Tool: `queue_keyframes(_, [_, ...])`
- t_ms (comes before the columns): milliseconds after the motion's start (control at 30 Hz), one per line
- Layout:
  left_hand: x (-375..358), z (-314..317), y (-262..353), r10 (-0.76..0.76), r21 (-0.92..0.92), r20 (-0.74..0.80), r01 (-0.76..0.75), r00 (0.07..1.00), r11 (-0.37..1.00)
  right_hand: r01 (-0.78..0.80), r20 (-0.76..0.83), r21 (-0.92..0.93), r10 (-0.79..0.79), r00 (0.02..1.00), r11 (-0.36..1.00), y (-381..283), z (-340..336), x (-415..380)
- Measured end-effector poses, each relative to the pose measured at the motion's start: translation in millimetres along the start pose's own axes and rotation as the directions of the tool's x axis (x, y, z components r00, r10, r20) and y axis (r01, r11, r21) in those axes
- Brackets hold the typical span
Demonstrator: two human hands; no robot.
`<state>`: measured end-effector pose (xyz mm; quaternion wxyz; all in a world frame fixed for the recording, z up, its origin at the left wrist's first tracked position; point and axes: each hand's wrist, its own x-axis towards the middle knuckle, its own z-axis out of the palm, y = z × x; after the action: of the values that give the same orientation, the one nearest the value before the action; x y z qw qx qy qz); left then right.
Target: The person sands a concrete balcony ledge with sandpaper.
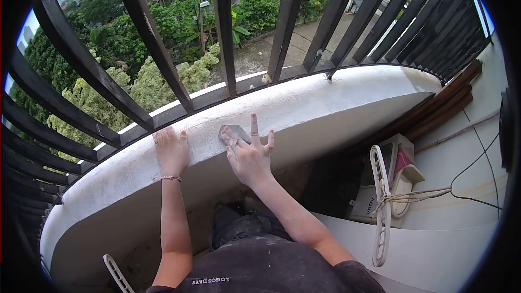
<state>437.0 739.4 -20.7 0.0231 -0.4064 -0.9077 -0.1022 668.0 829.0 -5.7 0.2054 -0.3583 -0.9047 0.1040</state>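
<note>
A curved white ledge (pixel 304 106) runs across the view below a dark railing. My left hand (pixel 172 151) rests flat on top of the ledge, fingers together and thumb out, holding nothing. A braided bracelet (pixel 167 178) circles that wrist. To its right, my right hand (pixel 251 154) presses a small grey sheet, which looks like sandpaper (pixel 223 132), against the ledge with some of its fingers. Its other fingers stick out, spread apart. Pale dust coats both hands.
Black railing bars (pixel 222 32) rise from the ledge, with shrubs and a paved road beyond. To the right stand a white boxed appliance (pixel 366 203), a pale slotted bracket (pixel 381 206), and cables (pixel 423 195). Brown pipes (pixel 434 114) lie along the ledge's right end.
</note>
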Motion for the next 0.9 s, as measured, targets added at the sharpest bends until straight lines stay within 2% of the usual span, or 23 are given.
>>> queue_keyframes(33, [-1.8, 1.3, -2.7, 0.014, -0.011, -0.012, -0.014, 1.000, 1.000, -0.013, 0.018, 0.011, 0.013, 1.000, 1.000, 10.1, -8.0, 4.9])
queue_keyframes(67, [-2.1, -4.7, -2.6, -0.006, 0.021, 0.067, 0.004, 0.998, 1.000, -0.102, -0.042, -0.074, 0.099, 0.994, 0.992, 34.2, -17.1, 10.0])
queue_keyframes(167, [-2.5, -13.5, 1.7, -0.019, 0.009, 0.114, 0.018, 0.993, 1.000, -0.383, -0.174, -0.233, 0.349, 0.921, 0.894, 121.7, -58.2, 18.9])
queue_keyframes(267, [-2.2, -6.1, 2.7, -0.005, 0.003, 0.034, 0.005, 0.999, 1.000, -0.504, -0.231, -0.254, 0.455, 0.860, 0.825, 142.2, -60.3, 28.9])
queue_keyframes(333, [-2.5, -6.5, 4.1, -0.023, 0.017, 0.049, 0.022, 0.999, 1.000, -0.348, -0.200, -0.216, 0.308, 0.930, 0.912, 103.3, -22.7, 35.3])
queue_keyframes(367, [0.5, -6.5, 7.1, -0.024, 0.023, 0.053, 0.023, 0.998, 0.999, -0.199, -0.070, -0.158, 0.190, 0.979, 0.967, 62.2, -13.7, 34.5])
queue_keyframes(433, [2.3, 0.0, 1.5, -0.010, 0.016, 0.030, 0.010, 0.999, 1.000, 0.152, -0.032, -0.033, -0.153, 0.988, 0.988, 1.7, 30.3, 18.2])
queue_keyframes(500, [-1.7, 2.4, -4.8, 0.004, 0.007, 0.032, -0.004, 0.999, 1.000, 0.228, 0.006, 0.025, -0.229, 0.973, 0.973, 6.0, 29.3, 11.9])
queue_keyframes(533, [-2.9, -1.0, -6.7, 0.013, 0.000, 0.039, -0.013, 0.999, 1.000, 0.265, 0.022, 0.055, -0.266, 0.964, 0.963, 7.5, 28.9, 10.5])
queue_keyframes(600, [-6.3, -2.1, -10.7, 0.027, -0.010, 0.051, -0.027, 0.998, 1.000, 0.087, -0.045, -0.030, -0.088, 0.995, 0.996, 58.4, 2.3, 13.0])
queue_keyframes(667, [-6.6, -0.2, -14.5, 0.035, -0.019, 0.045, -0.035, 0.998, 0.999, -0.116, -0.259, -0.268, 0.044, 0.965, 0.956, 126.4, -30.9, 6.9])
queue_keyframes(733, [-3.1, 1.3, -10.0, 0.020, 0.019, 0.054, -0.021, 0.998, 1.000, -0.234, -0.265, -0.264, 0.163, 0.950, 0.936, 162.0, -50.8, 0.0])
queue_keyframes(833, [-1.8, -1.8, 3.1, 0.030, 0.032, 0.092, -0.033, 0.995, 0.999, -0.064, -0.353, -0.143, 0.010, 0.935, 0.988, 108.2, -17.2, 10.5])
queue_keyframes(900, [0.8, -3.1, 7.9, 0.052, 0.003, 0.092, -0.053, 0.994, 0.999, 0.198, -0.255, 0.058, -0.177, 0.951, 0.978, 38.0, 11.7, 8.4])
